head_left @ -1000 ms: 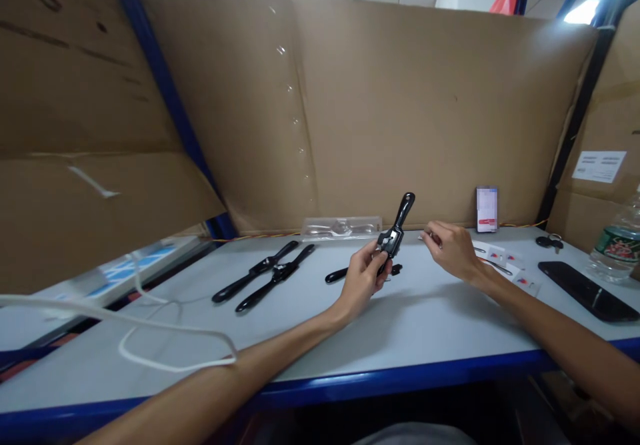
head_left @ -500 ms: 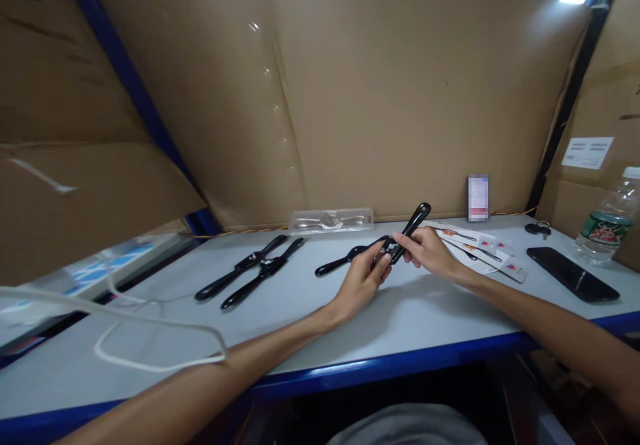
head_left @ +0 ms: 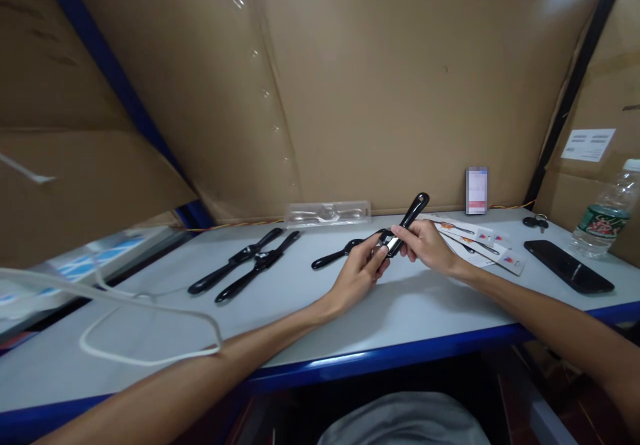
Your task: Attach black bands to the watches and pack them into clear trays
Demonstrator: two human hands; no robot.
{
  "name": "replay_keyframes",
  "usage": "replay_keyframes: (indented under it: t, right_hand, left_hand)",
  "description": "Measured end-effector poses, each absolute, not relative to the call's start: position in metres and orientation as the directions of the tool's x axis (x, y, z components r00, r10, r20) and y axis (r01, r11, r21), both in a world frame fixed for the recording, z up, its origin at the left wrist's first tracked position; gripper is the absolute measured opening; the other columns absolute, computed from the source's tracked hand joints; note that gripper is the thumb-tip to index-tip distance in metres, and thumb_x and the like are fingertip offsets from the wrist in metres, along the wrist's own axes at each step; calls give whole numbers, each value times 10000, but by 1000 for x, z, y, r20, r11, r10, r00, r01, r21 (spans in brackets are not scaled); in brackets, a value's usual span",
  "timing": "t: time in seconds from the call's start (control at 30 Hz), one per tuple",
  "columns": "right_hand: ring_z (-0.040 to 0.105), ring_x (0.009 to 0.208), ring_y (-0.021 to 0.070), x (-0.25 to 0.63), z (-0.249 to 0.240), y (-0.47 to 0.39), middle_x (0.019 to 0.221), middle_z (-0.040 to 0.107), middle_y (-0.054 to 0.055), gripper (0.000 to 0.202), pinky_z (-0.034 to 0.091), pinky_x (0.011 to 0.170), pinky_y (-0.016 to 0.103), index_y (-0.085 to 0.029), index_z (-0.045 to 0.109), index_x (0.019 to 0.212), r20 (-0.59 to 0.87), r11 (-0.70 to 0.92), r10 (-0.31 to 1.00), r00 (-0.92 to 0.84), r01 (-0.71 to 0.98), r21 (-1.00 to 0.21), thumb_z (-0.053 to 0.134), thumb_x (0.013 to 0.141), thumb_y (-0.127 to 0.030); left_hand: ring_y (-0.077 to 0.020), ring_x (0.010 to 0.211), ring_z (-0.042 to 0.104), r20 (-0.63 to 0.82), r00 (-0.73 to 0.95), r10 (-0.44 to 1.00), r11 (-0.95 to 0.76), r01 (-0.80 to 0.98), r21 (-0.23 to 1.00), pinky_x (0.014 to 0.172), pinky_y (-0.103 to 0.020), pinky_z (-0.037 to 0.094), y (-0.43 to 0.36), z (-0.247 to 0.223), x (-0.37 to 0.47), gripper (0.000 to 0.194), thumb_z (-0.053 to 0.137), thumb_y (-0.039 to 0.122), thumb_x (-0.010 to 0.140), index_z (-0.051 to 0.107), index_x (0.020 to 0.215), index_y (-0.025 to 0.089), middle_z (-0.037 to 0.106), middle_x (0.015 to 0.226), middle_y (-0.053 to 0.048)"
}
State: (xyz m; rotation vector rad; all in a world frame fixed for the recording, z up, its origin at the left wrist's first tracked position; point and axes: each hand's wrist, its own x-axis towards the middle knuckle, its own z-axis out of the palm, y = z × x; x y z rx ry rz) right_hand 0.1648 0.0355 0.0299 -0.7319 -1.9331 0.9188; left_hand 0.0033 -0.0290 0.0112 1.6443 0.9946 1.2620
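Both hands hold one black-handled tool (head_left: 414, 210) above the table, its handle pointing up and to the right. My left hand (head_left: 361, 262) pinches the tool's lower end, where a shiny metal part shows. The fingers of my right hand (head_left: 419, 242) are closed round the tool just below its handle. Behind my left hand a similar black tool (head_left: 331, 259) lies on the table, partly hidden. Two more black tools, one (head_left: 235, 260) beside the other (head_left: 257, 267), lie side by side to the left.
A clear plastic package (head_left: 327, 213) is by the cardboard wall. Printed cards (head_left: 510, 260), a black phone (head_left: 569, 266), keys (head_left: 535, 221) and a bottle (head_left: 603, 221) are on the right. An upright phone (head_left: 477, 190) leans at the back. A white cable (head_left: 150, 359) loops at the left.
The camera view has shifted slightly. The tool in my hands has turned a little, and its metal part now shows brighter. Both hands keep their hold.
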Motion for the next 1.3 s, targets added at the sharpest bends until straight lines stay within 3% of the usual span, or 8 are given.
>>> replay_keyframes:
  t: [0.67,0.9,1.0,1.13,1.3]
  right_hand:
    - [460,385,81,164,25,37,468,531,-6,585,334,393,206,-170,531,546,448,558,785,-428,173,-812,521,859,-664]
    - [459,369,84,168,22,49,507,553,-2,610,325,362,210,-164,560,643,395,503,801,-450,147,-852,455,858,-725]
    - [449,358,88,172,23,58,512,550,-10,599,322,366,218,-161,588,721,420,498,823,-382,131,-857,420,885,-712]
    - [455,380,95,176,23,65,525,552,-7,555,335,398,237,-169,589,708,445,538,816,-369,200,-819,441,901,-668]
    - [479,412,104,176,20,68,536,564,-6,512,358,466,256,-176,590,674,457,595,792,-406,345,-726,427,937,-584]
  left_hand:
    - [-45,435,328,319,198,927,-341,88,936,414,-190,241,-25,11,2,376,610,535,850,561,881,163,444,570,61]
    - [-27,416,265,144,175,974,-126,-109,986,392,-174,117,-29,23,6,290,670,412,792,519,893,186,414,594,76]
    - [-28,406,267,183,59,981,-173,-147,974,392,-168,116,-18,39,-9,299,672,414,788,489,901,205,415,592,83]
    - [-49,405,325,262,-165,951,-250,90,964,400,-169,186,8,63,-62,307,721,357,762,558,962,191,380,514,102]
    - [-55,384,323,227,-287,931,-86,433,897,401,-192,155,14,64,-136,359,805,222,644,668,962,127,417,450,95]
